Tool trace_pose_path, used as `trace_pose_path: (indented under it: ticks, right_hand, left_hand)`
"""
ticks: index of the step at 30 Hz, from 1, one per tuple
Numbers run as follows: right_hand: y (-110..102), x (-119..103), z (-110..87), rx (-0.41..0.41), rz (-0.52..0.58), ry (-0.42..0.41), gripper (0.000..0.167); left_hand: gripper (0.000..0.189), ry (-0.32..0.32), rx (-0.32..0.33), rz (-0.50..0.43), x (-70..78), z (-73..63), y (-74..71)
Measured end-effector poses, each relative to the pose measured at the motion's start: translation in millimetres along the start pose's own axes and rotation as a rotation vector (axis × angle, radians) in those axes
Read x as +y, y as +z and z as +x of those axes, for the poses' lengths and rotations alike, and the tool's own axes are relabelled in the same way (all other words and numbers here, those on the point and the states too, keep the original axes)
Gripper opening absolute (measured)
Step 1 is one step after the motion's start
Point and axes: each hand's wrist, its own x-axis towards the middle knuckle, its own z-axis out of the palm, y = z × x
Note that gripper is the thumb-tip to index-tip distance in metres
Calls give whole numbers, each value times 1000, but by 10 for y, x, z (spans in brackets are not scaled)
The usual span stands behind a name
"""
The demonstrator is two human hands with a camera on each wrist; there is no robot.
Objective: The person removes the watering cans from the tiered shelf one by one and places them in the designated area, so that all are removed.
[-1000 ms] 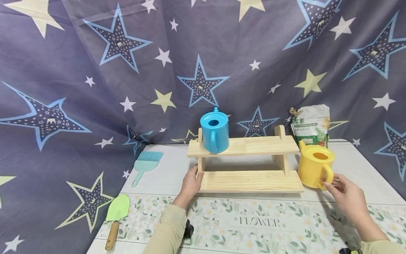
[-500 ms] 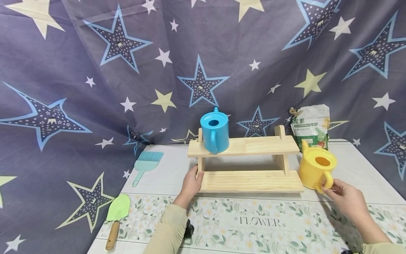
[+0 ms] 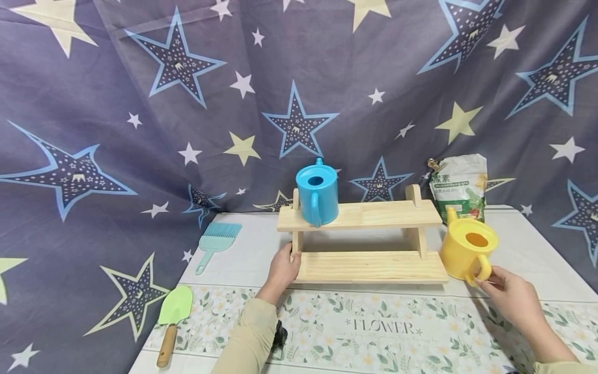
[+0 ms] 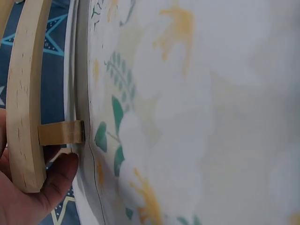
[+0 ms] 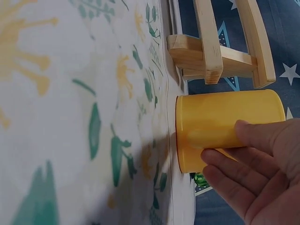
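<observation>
At the left end of a two-tier wooden stand (image 3: pixel 374 266), my left hand (image 3: pixel 283 271) grips the lower part; the left wrist view shows the thumb (image 4: pixel 60 178) and palm around the board's end (image 4: pixel 26 159). A blue watering can (image 3: pixel 329 202) stands on the left of the upper shelf, its handle toward me. Right of the stand, my right hand (image 3: pixel 516 296) pinches the handle of a yellow watering can (image 3: pixel 455 254), which leans toward me with its spout at the back. In the right wrist view, the thumb and fingers (image 5: pixel 229 166) meet at the yellow can's handle side.
Behind the yellow can stands a white and green bag (image 3: pixel 460 182) with a gold clip (image 3: pixel 434 165). On the left lie a teal brush (image 3: pixel 217 239) and a green trowel (image 3: pixel 175 306) with a wooden handle. A flower-print mat (image 3: pixel 364 343) runs along the front; a star-patterned curtain (image 3: pixel 261 62) hangs behind.
The yellow watering can has tilted toward me and shifted slightly right, its handle dropping a little with my right hand. My left hand, the stand and the blue can stay in place.
</observation>
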Motion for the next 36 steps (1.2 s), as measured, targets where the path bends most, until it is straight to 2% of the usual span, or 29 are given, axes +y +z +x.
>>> trace_pose_path:
  ticks: [3,8,13,20,24,28,32,36]
  right_hand:
    - [-2,3,1,1,-3,5,38]
    - [-7,3,2,7,1,9,38]
    - [-72,-21,-29,50,11,2,41]
    - [-205,-128,-90,177,-45,-79,40]
    - [-293,-214,-112,263,-79,-82,37]
    - [-378,-314,-108,338,-53,-75,33]
    - [-429,-430,-92,397,7,-111,32]
    - [-436,-570,-86,406,85,-149,32]
  left_hand:
    - [41,-20,9,38,21,2,20]
    - [38,-9,33,105,23,4,52]
    - [40,-6,19,91,20,6,59]
    - [41,-24,10,75,10,5,50]
    - [41,-7,9,84,10,-4,40]
    - [40,-3,10,92,13,-11,36]
    - [40,-1,10,95,16,-10,32]
    - [39,4,14,93,25,-18,27]
